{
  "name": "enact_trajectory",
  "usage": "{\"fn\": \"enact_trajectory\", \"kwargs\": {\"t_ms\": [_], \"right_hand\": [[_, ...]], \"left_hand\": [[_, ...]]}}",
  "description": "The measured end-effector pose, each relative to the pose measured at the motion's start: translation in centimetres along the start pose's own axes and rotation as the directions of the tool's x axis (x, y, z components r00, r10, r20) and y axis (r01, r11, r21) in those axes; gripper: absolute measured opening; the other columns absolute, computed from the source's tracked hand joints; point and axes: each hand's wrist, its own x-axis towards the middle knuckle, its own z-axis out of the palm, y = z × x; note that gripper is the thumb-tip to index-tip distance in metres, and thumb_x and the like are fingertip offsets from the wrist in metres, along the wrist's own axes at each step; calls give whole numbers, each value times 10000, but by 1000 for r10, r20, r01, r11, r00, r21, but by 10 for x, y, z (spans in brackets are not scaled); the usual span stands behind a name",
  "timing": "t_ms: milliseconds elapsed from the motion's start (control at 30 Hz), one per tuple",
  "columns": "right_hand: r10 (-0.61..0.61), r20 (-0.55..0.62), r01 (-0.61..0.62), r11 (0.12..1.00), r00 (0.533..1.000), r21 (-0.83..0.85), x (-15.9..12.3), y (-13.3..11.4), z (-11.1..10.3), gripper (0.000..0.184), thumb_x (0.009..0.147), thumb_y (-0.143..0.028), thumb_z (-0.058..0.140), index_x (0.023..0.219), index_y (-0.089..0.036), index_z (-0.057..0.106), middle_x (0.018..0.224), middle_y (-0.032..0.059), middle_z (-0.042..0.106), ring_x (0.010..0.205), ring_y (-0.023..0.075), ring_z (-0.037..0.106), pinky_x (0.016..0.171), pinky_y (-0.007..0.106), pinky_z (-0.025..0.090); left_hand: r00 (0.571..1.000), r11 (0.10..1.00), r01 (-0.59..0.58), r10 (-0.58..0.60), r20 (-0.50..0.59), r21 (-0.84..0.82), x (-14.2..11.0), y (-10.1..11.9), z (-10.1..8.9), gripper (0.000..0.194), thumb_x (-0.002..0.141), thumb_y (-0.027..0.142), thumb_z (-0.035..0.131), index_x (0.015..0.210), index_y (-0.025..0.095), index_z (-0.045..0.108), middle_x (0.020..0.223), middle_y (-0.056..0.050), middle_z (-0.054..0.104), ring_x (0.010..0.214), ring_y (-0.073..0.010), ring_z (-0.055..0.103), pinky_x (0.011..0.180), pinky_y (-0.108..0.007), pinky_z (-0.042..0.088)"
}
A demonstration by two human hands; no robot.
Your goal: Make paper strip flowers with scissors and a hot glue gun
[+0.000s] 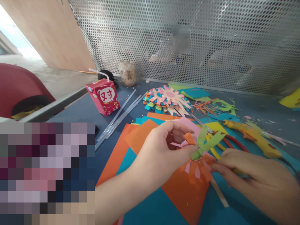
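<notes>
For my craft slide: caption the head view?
Both hands, left hand and right hand, pinch a fringed paper flower above coloured paper sheets.

a red drink carton (pixel 103 96) with a bent straw is seen at ten o'clock on the blue table (pixel 77 112). clear sticks (pixel 120 115) are laid just beside it. a jar (pixel 127 72) is placed at eleven o'clock against the perforated metal screen (pixel 211 37). a layered paper flower (pixel 167 99) is set at twelve o'clock, and a yellow glue gun (pixel 254 137) at three o'clock.
</notes>
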Motion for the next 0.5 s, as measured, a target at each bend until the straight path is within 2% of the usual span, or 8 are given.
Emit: {"fn": "enact_trajectory", "kwargs": {"t_ms": [167, 300, 500], "right_hand": [[33, 37, -31, 999, 999, -33, -1, 3, 1, 354, 862, -367, 487, 539, -233, 544, 447, -61, 517, 386, 57, 501, 380, 144, 379], [8, 16, -8, 1000, 1000, -30, -2, 3, 0, 365, 865, -379, 477, 532, -242, 536, 433, -68, 512, 373, 53, 498, 356, 142, 360], [59, 13, -60, 992, 998, 109, -1, 1, -4, 344, 891, -264, 357, 572, -248, 485, 429, -73, 484, 377, 55, 497, 377, 132, 376]], "left_hand": [[1000, 1000, -5, 5, -1, -16, 0, 0, 0, 216, 650, 89, 662, 824, 194, 590, 773, 25, 624, 676, -74, 572, 597, -170, 450], [1000, 1000, -17, 17, 7, -19, 1, 0, -1, 210, 654, 85, 655, 821, 194, 591, 757, 27, 623, 676, -76, 577, 599, -173, 452], [1000, 999, -21, 22, -22, 39, 2, 0, 0, 201, 656, 106, 661, 819, 189, 580, 744, 29, 607, 672, -76, 575, 607, -183, 462]]}}
